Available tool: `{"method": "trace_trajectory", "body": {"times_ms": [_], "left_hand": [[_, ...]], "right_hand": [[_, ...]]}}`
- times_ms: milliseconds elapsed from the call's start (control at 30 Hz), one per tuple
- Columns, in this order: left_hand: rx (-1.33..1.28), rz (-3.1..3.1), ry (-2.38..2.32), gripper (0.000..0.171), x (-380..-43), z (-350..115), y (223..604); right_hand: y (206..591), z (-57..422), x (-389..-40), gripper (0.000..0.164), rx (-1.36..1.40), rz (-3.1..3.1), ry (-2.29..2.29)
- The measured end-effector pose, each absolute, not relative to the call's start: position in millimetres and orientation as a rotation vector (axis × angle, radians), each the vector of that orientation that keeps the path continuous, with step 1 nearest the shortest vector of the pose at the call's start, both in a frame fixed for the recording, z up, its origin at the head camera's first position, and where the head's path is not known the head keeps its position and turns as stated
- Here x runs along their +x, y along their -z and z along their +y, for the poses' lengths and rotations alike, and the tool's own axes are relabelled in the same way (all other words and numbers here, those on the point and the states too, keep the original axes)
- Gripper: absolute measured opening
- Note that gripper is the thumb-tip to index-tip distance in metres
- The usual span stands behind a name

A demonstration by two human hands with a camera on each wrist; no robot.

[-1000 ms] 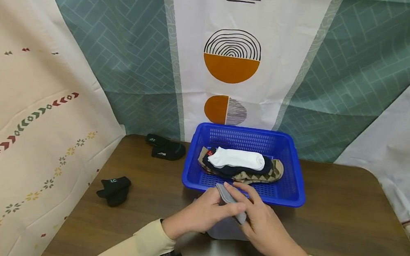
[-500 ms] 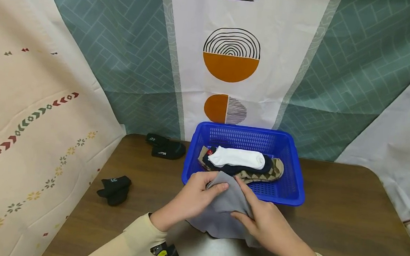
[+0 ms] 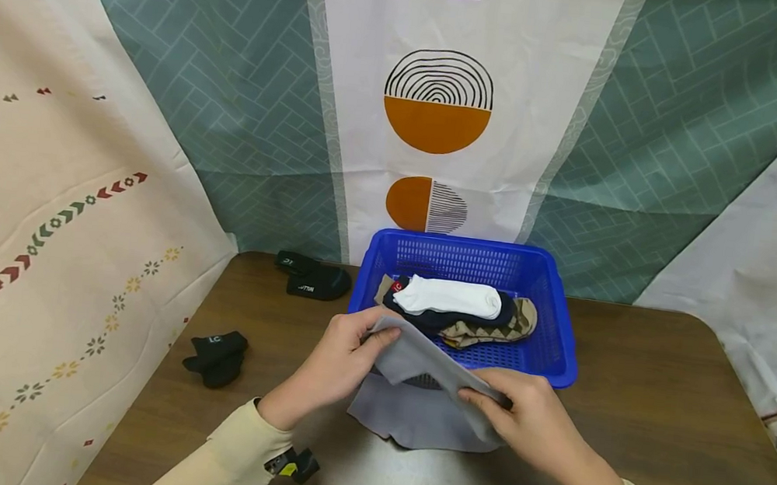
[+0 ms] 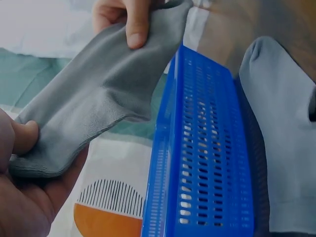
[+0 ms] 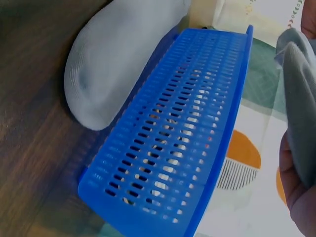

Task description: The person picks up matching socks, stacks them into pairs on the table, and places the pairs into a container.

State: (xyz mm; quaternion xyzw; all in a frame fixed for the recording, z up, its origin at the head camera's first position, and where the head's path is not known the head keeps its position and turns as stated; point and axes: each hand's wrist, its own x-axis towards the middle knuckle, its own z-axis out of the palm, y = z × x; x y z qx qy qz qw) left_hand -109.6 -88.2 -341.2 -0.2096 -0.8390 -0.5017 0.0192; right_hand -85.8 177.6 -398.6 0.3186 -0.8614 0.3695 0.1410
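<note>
A grey sock (image 3: pixel 423 353) is stretched between both hands in front of the basket. My left hand (image 3: pixel 332 364) pinches one end between thumb and fingers, and my right hand (image 3: pixel 532 416) grips the other. In the left wrist view the held sock (image 4: pixel 98 94) hangs with its heel bulging downward. Below it, a second grey sock (image 3: pixel 414 417) lies flat on the table along the front of the blue basket (image 3: pixel 567 345). Inside the basket, a folded white sock (image 3: pixel 449 297) rests on a dark sock (image 3: pixel 423 321) and tan patterned socks (image 3: pixel 523 323).
To the left on the brown table (image 3: pixel 627 390) lie a black sock bundle (image 3: pixel 217 359) and, farther back, another pair of black socks (image 3: pixel 315 278). A patterned cloth (image 3: pixel 435 126) hangs behind the basket. Another cloth (image 3: pixel 75 283) borders the left side.
The grey sock was bunched and folded between the hands. My hands have since drawn apart, left hand leftward and right hand rightward, stretching it out. The second sock below shows more.
</note>
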Motion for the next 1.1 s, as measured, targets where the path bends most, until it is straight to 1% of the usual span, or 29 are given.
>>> {"method": "trace_trajectory", "body": {"times_ms": [100, 200, 300, 433, 667, 733, 800, 900, 1000, 1100], "left_hand": [[-0.633, -2.585, 1.548, 0.015, -105, -91, 331], [-0.587, -2.546, 1.554, 0.014, -105, -93, 330], [-0.523, -2.516, 1.581, 0.012, -110, -96, 340], [-0.463, -2.482, 1.605, 0.013, -120, -103, 356], [-0.444, -2.445, 1.591, 0.015, -125, -113, 362], [-0.429, -2.436, 1.645, 0.02, -125, -114, 360], [-0.413, -2.41, 1.75, 0.029, -123, -113, 355], [-0.376, -2.36, 1.887, 0.038, -118, -111, 346], [-0.398, -2.346, 1.822, 0.034, -115, -109, 339], [-0.472, -2.329, 1.673, 0.021, -113, -109, 338]], "right_hand": [[398, 181, -87, 0.016, 0.919, -2.486, -1.113], [398, 186, -89, 0.017, 0.913, -2.465, -1.159], [398, 192, -92, 0.021, 0.89, -2.421, -1.171], [395, 198, -93, 0.024, 0.791, -2.413, -1.159], [377, 201, -91, 0.03, 0.597, -2.447, -1.201], [370, 198, -88, 0.03, 0.553, -2.427, -1.221], [363, 195, -85, 0.028, 0.502, -2.397, -1.251], [369, 199, -88, 0.024, 0.438, -2.325, -1.311], [380, 205, -92, 0.023, 0.409, -2.252, -1.369], [385, 208, -93, 0.029, 0.429, -2.19, -1.403]]}}
